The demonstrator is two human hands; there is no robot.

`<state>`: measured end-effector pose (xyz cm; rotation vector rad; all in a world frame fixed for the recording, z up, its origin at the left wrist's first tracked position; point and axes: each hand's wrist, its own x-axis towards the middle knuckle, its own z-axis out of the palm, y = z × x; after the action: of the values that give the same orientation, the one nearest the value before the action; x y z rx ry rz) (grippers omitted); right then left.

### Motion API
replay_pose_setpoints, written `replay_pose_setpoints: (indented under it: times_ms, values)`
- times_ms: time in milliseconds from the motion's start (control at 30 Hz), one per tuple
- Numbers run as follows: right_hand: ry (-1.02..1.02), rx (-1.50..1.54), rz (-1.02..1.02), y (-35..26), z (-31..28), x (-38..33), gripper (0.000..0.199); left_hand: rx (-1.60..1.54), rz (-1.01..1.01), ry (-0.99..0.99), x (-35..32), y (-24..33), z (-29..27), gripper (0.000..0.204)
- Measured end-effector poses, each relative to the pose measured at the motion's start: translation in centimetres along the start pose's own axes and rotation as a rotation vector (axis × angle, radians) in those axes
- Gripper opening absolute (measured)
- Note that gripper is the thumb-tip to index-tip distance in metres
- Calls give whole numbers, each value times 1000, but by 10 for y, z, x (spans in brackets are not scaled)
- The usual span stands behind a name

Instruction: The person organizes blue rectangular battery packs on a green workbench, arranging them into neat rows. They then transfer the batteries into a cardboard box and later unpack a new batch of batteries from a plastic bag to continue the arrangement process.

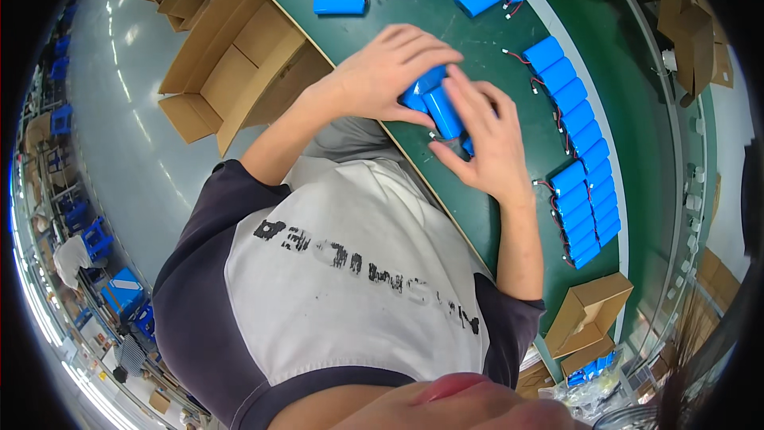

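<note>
Over the near edge of the green table (414,25), both my hands are curled around a small bunch of blue battery packs. My left hand (391,72) is closed on one blue battery pack (419,94), thumb below and fingers over the top. My right hand (492,139) is closed around the neighbouring blue battery pack (443,113), fingers along its right side and thumb beneath. A bit of another blue piece shows under the right palm, mostly hidden. A small white connector on a lead sticks out below the packs.
Rows of blue battery packs (585,139) with red-and-black leads line the table's right side. More packs (339,1) lie at the far end. Left of the table stands an open cardboard box (231,72); a smaller carton (589,314) sits at the lower right.
</note>
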<state>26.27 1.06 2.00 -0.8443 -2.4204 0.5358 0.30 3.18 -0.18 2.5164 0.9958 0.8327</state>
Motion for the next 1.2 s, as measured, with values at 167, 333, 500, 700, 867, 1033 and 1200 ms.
replay_pose_setpoints:
  times_ms: [167,333,500,700,867,1033,1200]
  values:
    - [-70,-184,-66,-1,13,4,71,35,-43,-16,-14,-1,-5,80]
    - [61,-249,49,-2,7,-1,81,-48,-77,-33,-20,2,-1,85]
    - [119,-88,119,7,-3,-8,92,-65,2,-73,3,20,22,88]
    - [35,43,159,16,-12,-26,95,-49,5,-52,8,22,29,88]
    - [122,-72,154,5,-1,-16,93,-185,30,-13,23,21,33,90]
    - [-34,-258,71,-3,-5,-12,78,-96,78,145,12,6,-2,64]
    - [-153,-316,48,-9,-7,-5,64,458,-347,525,-39,-30,-33,42]
